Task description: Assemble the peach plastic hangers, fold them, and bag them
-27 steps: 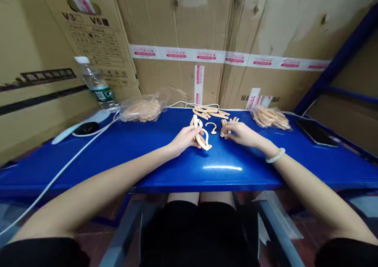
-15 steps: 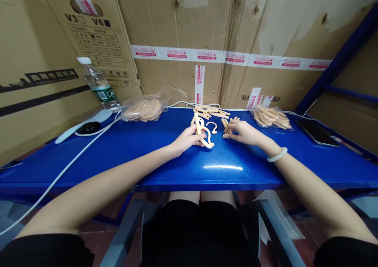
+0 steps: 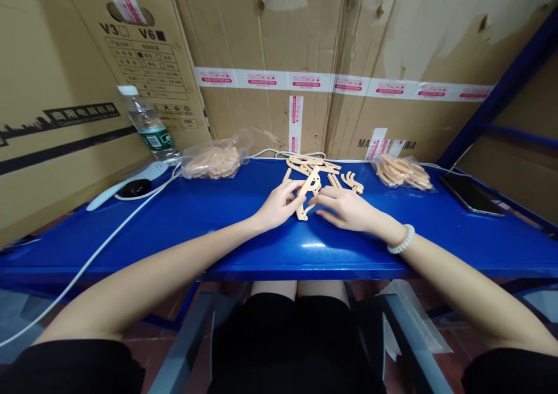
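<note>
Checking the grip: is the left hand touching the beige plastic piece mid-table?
Touching. The head view shows the left hand pinching the beige plastic piece between thumb and fingertips, tilted above the blue table.

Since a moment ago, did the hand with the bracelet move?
Yes. The right hand slid left, off the loose tan pieces it was covering, toward the left hand and the tan part held there.
</note>
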Demonstrator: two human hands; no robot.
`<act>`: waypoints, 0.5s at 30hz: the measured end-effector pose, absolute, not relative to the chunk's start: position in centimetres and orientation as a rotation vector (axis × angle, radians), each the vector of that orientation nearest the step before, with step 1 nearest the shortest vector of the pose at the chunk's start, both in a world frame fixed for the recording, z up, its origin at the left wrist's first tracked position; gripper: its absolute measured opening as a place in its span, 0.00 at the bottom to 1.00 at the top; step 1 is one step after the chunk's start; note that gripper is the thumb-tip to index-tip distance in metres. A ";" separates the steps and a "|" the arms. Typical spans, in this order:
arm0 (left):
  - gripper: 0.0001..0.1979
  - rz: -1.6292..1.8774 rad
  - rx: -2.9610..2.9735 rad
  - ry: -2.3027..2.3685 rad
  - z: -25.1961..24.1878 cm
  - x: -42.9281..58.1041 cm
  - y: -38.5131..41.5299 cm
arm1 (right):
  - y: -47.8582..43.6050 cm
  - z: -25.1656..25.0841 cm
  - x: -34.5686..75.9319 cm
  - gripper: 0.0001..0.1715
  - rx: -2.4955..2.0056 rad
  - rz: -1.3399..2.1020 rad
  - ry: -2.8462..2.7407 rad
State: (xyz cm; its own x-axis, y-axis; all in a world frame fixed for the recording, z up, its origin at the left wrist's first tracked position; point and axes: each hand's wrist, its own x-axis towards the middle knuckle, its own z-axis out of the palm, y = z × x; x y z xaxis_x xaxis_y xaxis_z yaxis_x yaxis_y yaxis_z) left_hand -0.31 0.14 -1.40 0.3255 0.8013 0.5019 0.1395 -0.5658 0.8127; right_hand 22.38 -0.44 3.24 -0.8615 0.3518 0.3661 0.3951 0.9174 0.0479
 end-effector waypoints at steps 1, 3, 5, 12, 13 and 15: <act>0.17 1.271 1.942 0.836 -1.4 -0.3 0.1 | -0.4 3.3 22.4 0.13 -0.555 -0.144 -2.722; 0.16 1.295 1.970 0.855 -1.3 -0.3 0.0 | -0.4 3.4 22.6 0.12 -0.567 -0.037 -2.705; 0.15 1.328 1.989 0.877 -1.2 -0.4 -0.1 | -0.5 3.7 22.6 0.10 -0.583 0.114 -2.628; 0.14 1.384 2.063 0.945 -1.0 -0.6 -0.1 | -0.2 4.6 22.8 0.14 -0.674 0.668 -2.166; 0.14 1.381 2.078 0.954 -1.0 -0.6 -0.1 | -0.1 4.6 22.8 0.16 -0.688 0.794 -2.137; 0.13 1.376 2.111 0.980 -0.9 -0.5 -0.2 | 0.1 4.4 22.8 0.18 -0.711 0.988 -2.077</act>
State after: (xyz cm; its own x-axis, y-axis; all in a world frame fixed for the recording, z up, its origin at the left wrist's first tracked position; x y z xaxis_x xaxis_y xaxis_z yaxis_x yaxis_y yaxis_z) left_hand -0.55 -0.23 -0.91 0.2565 0.7549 0.6036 0.3233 -0.6555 0.6825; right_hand 22.80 0.12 4.37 -0.5906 0.7188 0.3668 0.1690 0.5546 -0.8148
